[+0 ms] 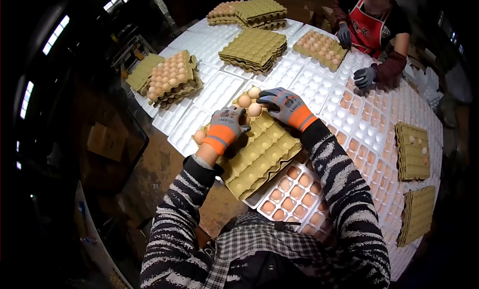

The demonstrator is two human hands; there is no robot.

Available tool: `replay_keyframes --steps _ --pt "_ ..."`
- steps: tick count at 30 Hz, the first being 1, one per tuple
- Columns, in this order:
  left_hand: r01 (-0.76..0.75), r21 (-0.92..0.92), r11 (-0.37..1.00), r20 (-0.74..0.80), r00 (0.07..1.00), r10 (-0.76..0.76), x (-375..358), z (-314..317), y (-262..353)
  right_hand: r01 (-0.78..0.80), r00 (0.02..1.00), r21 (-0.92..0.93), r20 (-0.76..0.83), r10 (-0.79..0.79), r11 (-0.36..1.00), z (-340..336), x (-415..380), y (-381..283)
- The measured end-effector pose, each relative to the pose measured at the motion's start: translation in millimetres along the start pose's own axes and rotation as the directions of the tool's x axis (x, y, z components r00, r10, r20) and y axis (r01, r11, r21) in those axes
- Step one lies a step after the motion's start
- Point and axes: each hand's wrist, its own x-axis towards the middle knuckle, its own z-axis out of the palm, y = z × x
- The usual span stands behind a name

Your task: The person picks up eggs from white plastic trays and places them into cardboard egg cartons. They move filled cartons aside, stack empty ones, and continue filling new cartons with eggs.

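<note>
A yellow-green pulp egg tray [257, 152] lies in front of me, its near cups bare. Several brown eggs [254, 109] sit at its far end, and one more lies at its left corner. My left hand [227, 127], in a grey and orange glove, is over the far left part of the tray, its fingers curled round an egg that is partly hidden. My right hand [287, 107], gloved alike, reaches to the far right edge with bent fingers beside the eggs; whether it grips one is hidden.
White plastic trays [294, 192] with eggs are nearest me and to the right. Pulp tray stacks [254, 49] stand farther back; egg-filled ones [172, 77] are at left. Across the table a co-worker [369, 27] in a red apron reaches over trays. More pulp trays [416, 214] lie at right.
</note>
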Motion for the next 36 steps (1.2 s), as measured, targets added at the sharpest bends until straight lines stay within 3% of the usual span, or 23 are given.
replay_keyframes --steps 3,5,7,8,9,11,12,13,15,16,17,19,21,22,23,25,27,28,29,31,33,35,36 --pt "0.025 -0.020 0.999 -0.039 0.999 -0.026 1 11 5 0.076 0.952 -0.334 0.305 0.031 0.940 23 33 -19" --pt "0.030 -0.060 0.998 -0.069 0.997 -0.034 -1 19 -7 0.045 0.941 -0.374 0.328 0.086 0.926 27 38 -19" --pt "-0.023 -0.614 0.789 -0.194 0.973 -0.122 1 28 -37 -0.030 0.998 0.085 0.062 0.025 0.996 16 29 -5" --pt "-0.079 -0.865 0.495 -0.165 0.977 -0.132 3 30 -54 -0.245 0.969 0.441 0.072 0.238 0.864 8 23 -1" --pt "0.041 -0.993 0.110 0.019 0.982 -0.188 -2 17 -61 -0.264 0.931 0.759 0.039 0.364 0.595 6 17 7" --pt "-0.007 -0.987 0.159 -0.029 0.990 -0.136 11 22 -87 -0.273 0.926 0.667 -0.014 0.378 0.693 -4 16 25" --pt "0.116 -0.909 0.401 0.068 0.989 -0.133 9 -7 -73 -0.322 0.936 0.513 0.046 0.349 0.796 -11 20 20" --pt "0.049 -0.642 0.766 0.000 0.998 -0.063 21 -9 -67 -0.292 0.953 0.160 0.125 0.274 0.943 -15 29 14" --pt "0.101 -0.125 0.987 0.141 0.987 -0.083 31 -20 -39 -0.310 0.853 -0.299 0.331 0.403 0.903 -16 42 -15" --pt "0.084 -0.055 0.995 0.101 0.992 -0.078 39 -14 -36 -0.287 0.847 -0.425 0.306 0.434 0.858 -11 51 -24" --pt "0.076 -0.056 0.996 0.098 0.993 -0.070 46 -10 -38 -0.317 0.810 -0.444 0.333 0.482 0.838 -15 55 -27" --pt "0.054 -0.079 0.995 0.143 0.989 -0.042 54 -9 -42 -0.325 0.856 -0.298 0.311 0.414 0.897 -12 46 -4" --pt "0.004 -0.098 0.995 0.097 0.995 0.006 46 -13 -54 -0.383 0.920 0.287 0.198 0.337 0.878 -10 27 26" --pt "0.073 -0.333 0.940 0.047 0.997 -0.061 45 -15 -65 -0.412 0.910 0.464 0.154 0.386 0.784 -18 22 28" --pt "0.124 -0.550 0.826 0.019 0.990 -0.137 44 -18 -75 -0.544 0.811 0.699 0.296 0.505 0.463 -23 19 37" --pt "0.138 -0.804 0.579 0.028 0.980 -0.194 54 -8 -86 -0.355 0.871 0.866 0.171 0.460 0.351 -26 23 31" --pt "-0.015 -0.616 0.787 -0.070 0.997 -0.036 62 -17 -76 -0.468 0.873 0.721 0.288 0.392 0.511 -22 41 32" --pt "-0.126 -0.472 0.872 -0.104 0.991 0.086 74 -7 -75 -0.387 0.922 0.437 0.206 0.328 0.812 -4 54 40" --pt "-0.002 -0.377 0.926 0.003 1.000 0.003 70 -20 -53 -0.248 0.959 0.068 0.156 0.235 0.966 15 68 44" --pt "0.040 0.004 0.999 0.110 0.993 -0.041 74 -26 -23 -0.311 0.855 -0.401 0.277 0.438 0.861 12 89 -5" --pt "0.056 0.048 0.997 0.125 0.990 -0.061 84 -16 -17 -0.322 0.855 -0.480 0.222 0.468 0.816 25 95 -3" --pt "0.090 -0.066 0.994 0.128 0.988 -0.081 82 -19 -20 -0.404 0.866 -0.265 0.198 0.460 0.875 13 83 6" --pt "0.105 -0.204 0.973 0.127 0.989 -0.080 78 -21 -26 -0.398 0.911 -0.047 0.099 0.400 0.916 13 70 18"
